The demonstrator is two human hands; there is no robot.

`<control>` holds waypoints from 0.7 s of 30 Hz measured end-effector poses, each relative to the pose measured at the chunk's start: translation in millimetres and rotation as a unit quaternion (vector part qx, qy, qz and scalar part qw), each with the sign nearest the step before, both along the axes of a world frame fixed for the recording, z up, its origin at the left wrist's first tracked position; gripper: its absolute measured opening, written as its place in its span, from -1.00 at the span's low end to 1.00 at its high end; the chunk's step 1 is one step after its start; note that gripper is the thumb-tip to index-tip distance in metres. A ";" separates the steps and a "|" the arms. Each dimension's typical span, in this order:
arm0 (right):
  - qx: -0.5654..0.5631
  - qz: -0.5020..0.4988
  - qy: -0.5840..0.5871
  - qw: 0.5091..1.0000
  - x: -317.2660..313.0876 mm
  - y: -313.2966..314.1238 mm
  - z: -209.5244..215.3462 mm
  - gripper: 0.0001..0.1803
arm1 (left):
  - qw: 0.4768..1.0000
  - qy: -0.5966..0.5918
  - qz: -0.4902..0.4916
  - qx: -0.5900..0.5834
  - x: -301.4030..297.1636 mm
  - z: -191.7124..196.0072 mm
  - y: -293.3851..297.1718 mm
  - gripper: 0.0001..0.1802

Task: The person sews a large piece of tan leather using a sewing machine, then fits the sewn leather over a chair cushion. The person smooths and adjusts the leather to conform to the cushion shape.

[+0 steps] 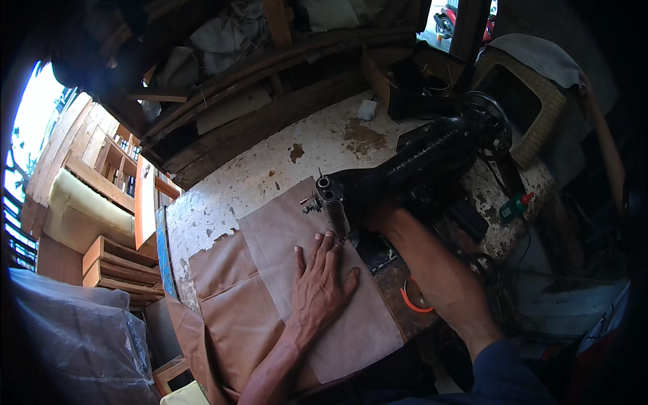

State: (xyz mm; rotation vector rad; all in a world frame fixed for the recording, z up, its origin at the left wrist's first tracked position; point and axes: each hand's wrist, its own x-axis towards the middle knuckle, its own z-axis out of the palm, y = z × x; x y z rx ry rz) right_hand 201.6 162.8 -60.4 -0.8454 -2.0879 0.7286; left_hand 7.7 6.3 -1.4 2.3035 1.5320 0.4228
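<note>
A black sewing machine [418,156] stands on the worn white table, its needle end facing left. Under the needle lies a pale pinkish-brown sheet of material [361,322], on top of a darker brown, leather-like piece [233,307] that hangs over the front left edge. My left hand [320,280] rests flat on the pale sheet, fingers spread, fingertips close to the presser foot. My right hand [383,217] reaches behind the needle end, beneath the machine's arm; its fingers are hidden. Below my right forearm an orange loop-shaped handle [413,302] shows partly.
A green bottle with a red cap [514,208] lies right of the machine. Behind stand an open box [385,88] and a small white block [367,110]. The handwheel [496,121] sits at the machine's right end. Plastic-covered goods [81,331] and wooden furniture [118,266] fill the left.
</note>
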 end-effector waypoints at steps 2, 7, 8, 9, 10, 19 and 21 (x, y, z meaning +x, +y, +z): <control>-0.068 0.006 0.082 0.994 -6.3 -3.5 -5.8 -0.64 | 1.000 0.005 -0.004 0.010 -0.9 0.1 0.5 -0.29; -0.146 -0.040 0.108 0.983 -8.7 -2.1 -25.7 -0.61 | 1.000 0.021 -0.008 -0.006 -2.4 3.7 6.9 -0.25; -0.131 -0.029 0.120 0.984 -8.8 -1.3 -29.5 -0.60 | 1.000 0.021 -0.007 -0.007 -2.8 4.4 8.5 -0.25; -0.132 -0.026 0.129 0.982 -6.8 -1.9 -32.4 -0.60 | 1.000 0.019 -0.008 -0.007 -2.9 4.9 10.1 -0.26; -0.134 -0.023 0.138 0.981 -5.9 -1.8 -34.2 -0.60 | 1.000 0.018 -0.008 -0.009 -3.3 5.5 11.0 -0.26; -0.218 -0.022 0.180 0.959 -1.3 -2.9 -27.6 -0.57 | 1.000 0.009 0.000 0.005 -3.7 3.0 16.9 -0.30; -0.159 -0.033 0.151 0.975 -2.3 -4.6 -25.1 -0.55 | 1.000 0.001 0.002 0.018 -3.3 1.5 17.9 -0.33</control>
